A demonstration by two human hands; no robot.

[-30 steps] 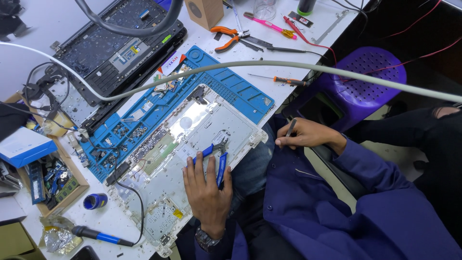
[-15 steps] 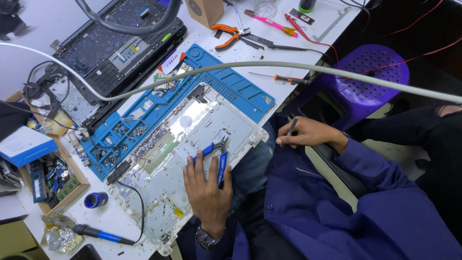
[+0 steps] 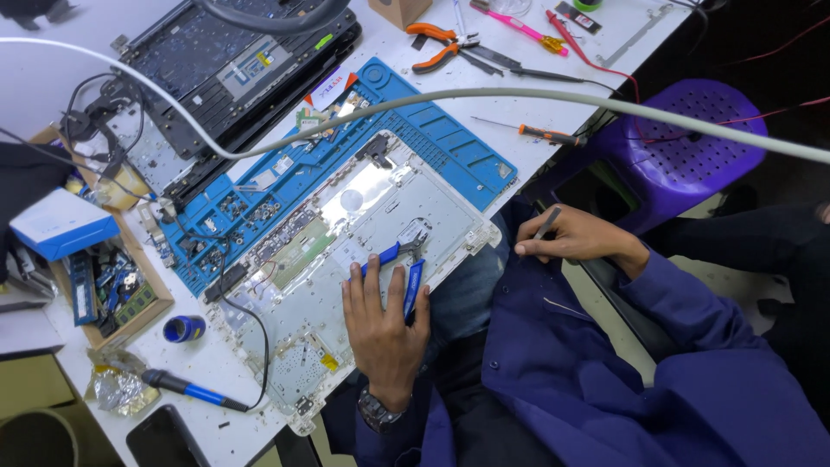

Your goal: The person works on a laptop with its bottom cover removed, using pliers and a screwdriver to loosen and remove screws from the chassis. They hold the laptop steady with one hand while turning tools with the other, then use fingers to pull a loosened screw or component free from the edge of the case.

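Note:
A white laptop bottom case (image 3: 303,346), opened up, lies on a blue work mat (image 3: 450,143). On the near part of the case rests my left hand (image 3: 380,333), fingers stretched out, a watch on its wrist. Blue-handled pliers (image 3: 406,259) sit under its fingertips, one handle running between forefinger and thumb. My right hand (image 3: 575,238) is off the table's edge, above my lap, pinching a thin dark stick-shaped tool (image 3: 547,222). Both sleeves are dark blue.
A dark laptop case (image 3: 225,60) lies at the back. Orange pliers (image 3: 437,43), a pink tool and a small screwdriver (image 3: 540,132) lie back right. A wooden tray of parts (image 3: 112,285), a blue box, a tape roll (image 3: 183,329) and a blue-handled iron (image 3: 186,389) stand left. A grey cable (image 3: 605,104) crosses overhead; a purple stool (image 3: 683,143) stands right.

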